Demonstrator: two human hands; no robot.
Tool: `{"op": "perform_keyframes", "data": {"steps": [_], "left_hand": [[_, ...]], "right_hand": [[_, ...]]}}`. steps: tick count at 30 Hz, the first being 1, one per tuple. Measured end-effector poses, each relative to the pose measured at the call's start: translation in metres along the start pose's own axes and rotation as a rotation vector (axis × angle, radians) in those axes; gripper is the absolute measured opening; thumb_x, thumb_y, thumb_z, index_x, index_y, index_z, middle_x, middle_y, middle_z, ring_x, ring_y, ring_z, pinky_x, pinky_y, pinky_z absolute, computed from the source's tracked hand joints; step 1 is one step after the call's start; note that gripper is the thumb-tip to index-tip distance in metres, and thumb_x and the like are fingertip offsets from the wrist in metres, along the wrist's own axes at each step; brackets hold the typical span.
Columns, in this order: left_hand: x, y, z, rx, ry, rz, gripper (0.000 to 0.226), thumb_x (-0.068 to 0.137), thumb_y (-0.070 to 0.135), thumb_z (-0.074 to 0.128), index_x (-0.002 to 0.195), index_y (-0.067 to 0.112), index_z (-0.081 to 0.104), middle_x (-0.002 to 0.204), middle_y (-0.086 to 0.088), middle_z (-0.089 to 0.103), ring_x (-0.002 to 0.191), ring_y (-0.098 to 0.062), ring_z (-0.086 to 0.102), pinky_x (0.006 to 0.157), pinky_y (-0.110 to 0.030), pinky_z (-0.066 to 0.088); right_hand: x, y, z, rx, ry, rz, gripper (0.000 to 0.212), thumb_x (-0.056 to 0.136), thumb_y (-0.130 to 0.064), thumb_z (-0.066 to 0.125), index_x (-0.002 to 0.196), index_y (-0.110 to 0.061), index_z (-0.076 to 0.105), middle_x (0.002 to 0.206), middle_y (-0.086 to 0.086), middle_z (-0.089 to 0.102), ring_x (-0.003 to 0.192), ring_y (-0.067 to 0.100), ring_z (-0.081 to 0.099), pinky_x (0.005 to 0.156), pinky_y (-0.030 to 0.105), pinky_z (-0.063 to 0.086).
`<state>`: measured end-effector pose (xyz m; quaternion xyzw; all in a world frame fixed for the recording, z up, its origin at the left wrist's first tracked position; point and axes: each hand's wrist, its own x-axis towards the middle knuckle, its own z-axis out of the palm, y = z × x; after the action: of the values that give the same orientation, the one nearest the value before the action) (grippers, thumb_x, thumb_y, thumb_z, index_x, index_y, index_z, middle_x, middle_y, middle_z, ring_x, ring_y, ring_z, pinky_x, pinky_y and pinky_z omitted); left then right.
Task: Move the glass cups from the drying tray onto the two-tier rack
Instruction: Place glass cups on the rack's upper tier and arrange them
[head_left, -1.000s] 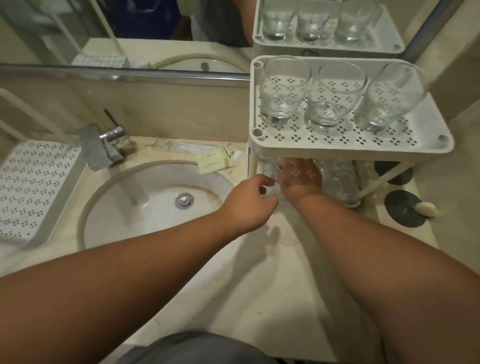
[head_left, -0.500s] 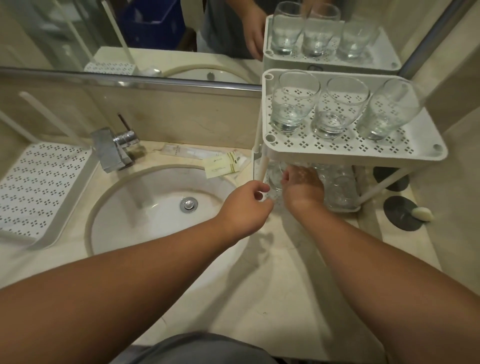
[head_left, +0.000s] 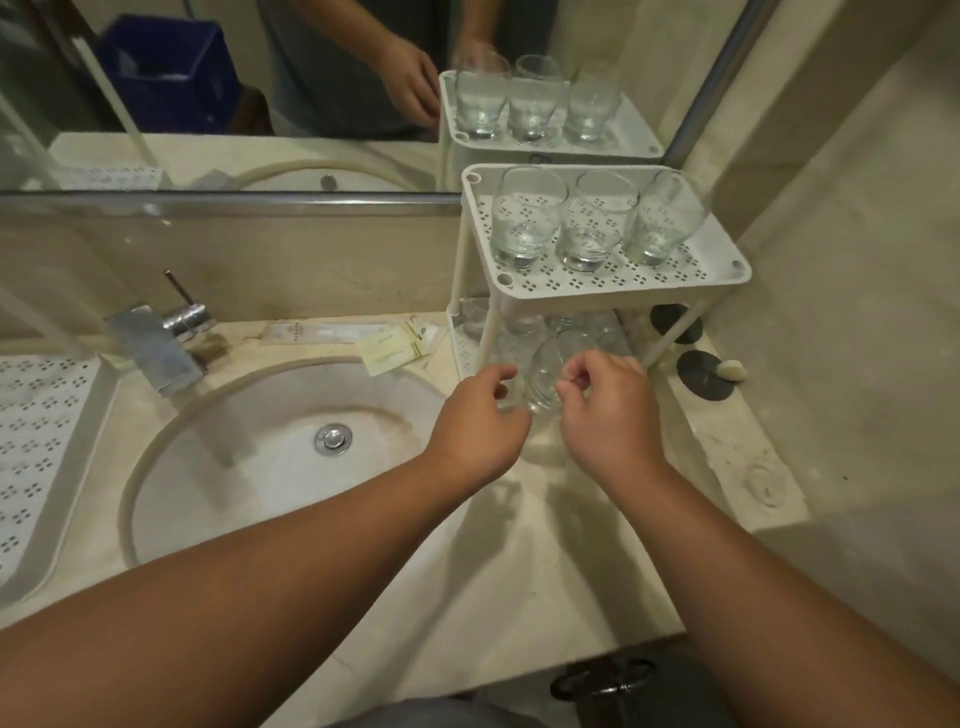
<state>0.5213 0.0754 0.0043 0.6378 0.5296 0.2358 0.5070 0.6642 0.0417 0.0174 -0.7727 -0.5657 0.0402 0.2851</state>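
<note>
Three clear glass cups (head_left: 590, 228) upright on the rack's (head_left: 613, 283) top tier, both hands (head_left: 545, 415) seemingly gripping another.

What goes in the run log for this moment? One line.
hands: left hand, right hand beside clear glass cup | site: white two-tier rack lower shelf | upper shelf: three cups | grip: unclear

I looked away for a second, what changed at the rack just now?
Both hands drew back from under the top tier: the left hand and right hand now sit at the lower tier's front edge by a glass. The three top-tier glasses stayed put.
</note>
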Motion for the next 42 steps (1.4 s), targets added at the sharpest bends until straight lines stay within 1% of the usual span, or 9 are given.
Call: {"op": "perform_keyframes", "data": {"steps": [2,5,12,18,22,28,33,37,42], "left_hand": [[-0.005,0.005,-0.003,0.027,-0.010,0.082,0.052,0.092,0.020,0.058,0.143,0.028,0.048,0.129,0.004,0.057,0.107,-0.010,0.058,0.074,-0.016,0.046],[-0.012,0.017,-0.008,0.014,-0.017,0.197,0.050,0.091,0.018,0.058,0.139,0.028,0.051,0.120,0.007,0.057,0.104,-0.015,0.062,0.086,-0.030,0.053],[-0.019,0.053,-0.025,-0.045,0.004,0.431,0.047,0.090,0.021,0.059,0.134,0.037,0.049,0.115,0.012,0.053,0.066,-0.002,0.060,0.066,-0.015,0.047],[-0.002,0.103,-0.046,-0.050,0.098,0.567,0.048,0.089,0.019,0.060,0.133,0.037,0.052,0.111,0.014,0.054,0.078,0.003,0.060,0.069,-0.011,0.048],[0.024,0.136,-0.053,0.102,0.157,0.640,0.054,0.089,0.023,0.062,0.140,0.034,0.048,0.116,0.013,0.057,0.096,0.000,0.056,0.082,-0.023,0.048],[0.079,0.190,-0.054,0.331,0.209,0.617,0.064,0.093,0.030,0.061,0.152,0.024,0.037,0.135,0.003,0.060,0.121,-0.014,0.057,0.099,-0.032,0.047],[0.123,0.212,-0.053,0.606,0.180,0.555,0.067,0.093,0.033,0.058,0.153,0.031,0.030,0.141,-0.003,0.057,0.126,-0.024,0.055,0.100,-0.042,0.049],[0.143,0.202,-0.046,0.850,0.166,0.455,0.071,0.090,0.050,0.054,0.153,0.033,0.027,0.148,-0.002,0.050,0.131,-0.029,0.050,0.102,-0.051,0.045],[0.152,0.182,-0.036,0.986,0.177,0.392,0.069,0.086,0.067,0.043,0.146,0.033,0.038,0.139,-0.004,0.057,0.129,-0.030,0.048,0.104,-0.053,0.036]], "right_hand": [[-0.009,-0.010,-0.012,-0.008,0.050,-0.016,0.010,0.084,-0.012,0.065,0.083,-0.021,0.059,0.081,-0.013,0.054,0.089,0.014,0.045,0.068,0.020,0.025],[-0.019,-0.027,-0.032,-0.023,0.121,-0.054,0.010,0.083,-0.009,0.065,0.083,-0.018,0.059,0.080,-0.011,0.054,0.088,0.016,0.045,0.070,0.021,0.026],[-0.014,-0.066,-0.088,-0.058,0.309,-0.177,0.014,0.077,-0.002,0.067,0.081,-0.013,0.059,0.078,-0.008,0.054,0.082,0.020,0.045,0.071,0.023,0.027],[0.025,-0.083,-0.122,-0.037,0.407,-0.258,0.013,0.078,-0.004,0.068,0.083,-0.014,0.060,0.079,-0.010,0.053,0.082,0.016,0.043,0.071,0.019,0.025],[0.068,-0.081,-0.138,-0.015,0.427,-0.291,0.009,0.081,-0.006,0.068,0.084,-0.012,0.062,0.080,-0.008,0.057,0.085,0.016,0.043,0.071,0.018,0.025],[0.150,-0.064,-0.150,-0.025,0.410,-0.348,0.008,0.085,-0.014,0.068,0.086,-0.019,0.061,0.082,-0.012,0.053,0.090,0.015,0.044,0.073,0.022,0.029],[0.216,-0.037,-0.142,0.003,0.317,-0.266,0.008,0.087,-0.015,0.067,0.086,-0.021,0.061,0.085,-0.009,0.055,0.092,0.013,0.040,0.078,0.028,0.036],[0.250,-0.019,-0.124,-0.061,0.170,-0.203,0.013,0.090,-0.015,0.064,0.083,-0.022,0.056,0.087,-0.005,0.054,0.095,0.016,0.042,0.080,0.026,0.034],[0.265,-0.005,-0.100,-0.124,0.037,-0.178,0.017,0.091,-0.009,0.061,0.083,-0.023,0.054,0.093,-0.001,0.056,0.094,0.014,0.042,0.076,0.022,0.030]]}}
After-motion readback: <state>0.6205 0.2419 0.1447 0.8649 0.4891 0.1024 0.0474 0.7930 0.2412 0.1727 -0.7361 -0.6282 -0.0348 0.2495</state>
